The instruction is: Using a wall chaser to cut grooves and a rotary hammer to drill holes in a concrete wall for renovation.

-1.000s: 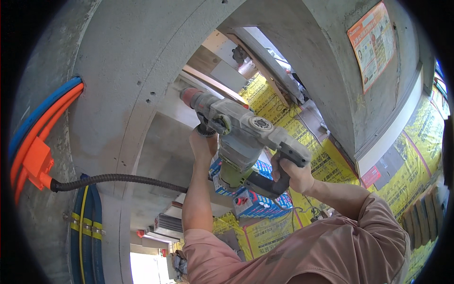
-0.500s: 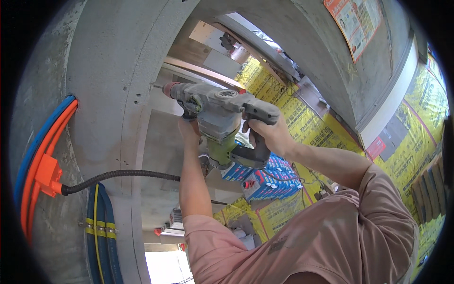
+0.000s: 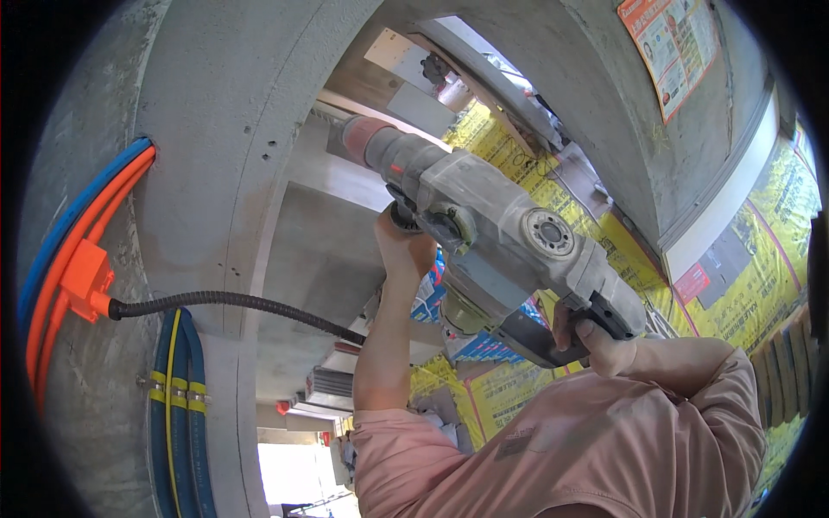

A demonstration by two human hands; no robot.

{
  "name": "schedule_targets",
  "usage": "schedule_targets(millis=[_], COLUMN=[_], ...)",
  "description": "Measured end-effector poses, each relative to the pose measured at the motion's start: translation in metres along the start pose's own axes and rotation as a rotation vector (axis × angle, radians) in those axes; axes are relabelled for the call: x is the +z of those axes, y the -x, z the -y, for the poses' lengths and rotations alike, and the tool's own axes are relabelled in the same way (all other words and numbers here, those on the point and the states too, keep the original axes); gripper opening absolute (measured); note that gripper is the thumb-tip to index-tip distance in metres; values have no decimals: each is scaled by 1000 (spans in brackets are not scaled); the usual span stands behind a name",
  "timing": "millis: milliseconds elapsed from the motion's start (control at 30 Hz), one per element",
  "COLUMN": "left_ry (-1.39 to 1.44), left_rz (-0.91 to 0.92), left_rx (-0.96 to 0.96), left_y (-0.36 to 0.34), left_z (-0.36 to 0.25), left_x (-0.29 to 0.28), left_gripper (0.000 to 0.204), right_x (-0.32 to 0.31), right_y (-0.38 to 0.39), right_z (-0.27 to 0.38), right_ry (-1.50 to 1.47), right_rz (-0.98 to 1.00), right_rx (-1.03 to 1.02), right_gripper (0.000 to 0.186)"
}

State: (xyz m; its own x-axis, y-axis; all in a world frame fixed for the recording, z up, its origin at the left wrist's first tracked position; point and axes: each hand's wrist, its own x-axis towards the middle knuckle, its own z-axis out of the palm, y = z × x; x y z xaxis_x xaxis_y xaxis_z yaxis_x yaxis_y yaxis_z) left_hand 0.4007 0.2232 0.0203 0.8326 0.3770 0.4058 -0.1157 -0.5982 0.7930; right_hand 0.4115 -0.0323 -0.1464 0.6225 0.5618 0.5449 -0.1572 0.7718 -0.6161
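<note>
Grip, head view: our left hand [image 3: 404,246] is clamped round the side handle under the rotary hammer drill [image 3: 484,237]; our right hand [image 3: 600,338] is closed on its rear handle.
Drill: raised overhead, its red nose close to the grey concrete wall [image 3: 216,129].
Change: since a second ago we have swung the drill higher and leftward, so we judge the nose is lining up.
Nearby: orange conduits [image 3: 82,233], black corrugated hose [image 3: 224,300].

the rotary hammer [image 3: 492,242] hides its own bit tip and much of the right hand [image 3: 596,341].
</note>
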Motion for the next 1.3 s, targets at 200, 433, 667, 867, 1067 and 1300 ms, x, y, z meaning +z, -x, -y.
schedule_targets(millis=[200, 433, 667, 867, 1067, 1300], left_ry=[138, 317, 63, 202, 424, -147], left_rz=[-6, 30, 15, 23, 112, -51], left_rx=[-39, -95, 67, 97, 68, 77], left_y=[-7, -11, -11, -30, -32, -19], left_z=[-9, 4, -8, 38, 42, 23], left_x=[0, -10, -8, -32, -44, -44], left_gripper=[24, 22, 9, 11, 16, 17], right_x=[11, 38, 59, 87, 83, 56], right_y=[-5, -7, -9, -27, -89, -52], right_z=[0, 28, 45, 83, 89, 28], right_ry=[-18, 65, 5, 52, 65, 27], right_rz=[-62, -188, -281, -271, -279, -245], right_rx=[20, 23, 0, -9, 91, 109], right_gripper=[27, 19, 12, 12, 10, 16])
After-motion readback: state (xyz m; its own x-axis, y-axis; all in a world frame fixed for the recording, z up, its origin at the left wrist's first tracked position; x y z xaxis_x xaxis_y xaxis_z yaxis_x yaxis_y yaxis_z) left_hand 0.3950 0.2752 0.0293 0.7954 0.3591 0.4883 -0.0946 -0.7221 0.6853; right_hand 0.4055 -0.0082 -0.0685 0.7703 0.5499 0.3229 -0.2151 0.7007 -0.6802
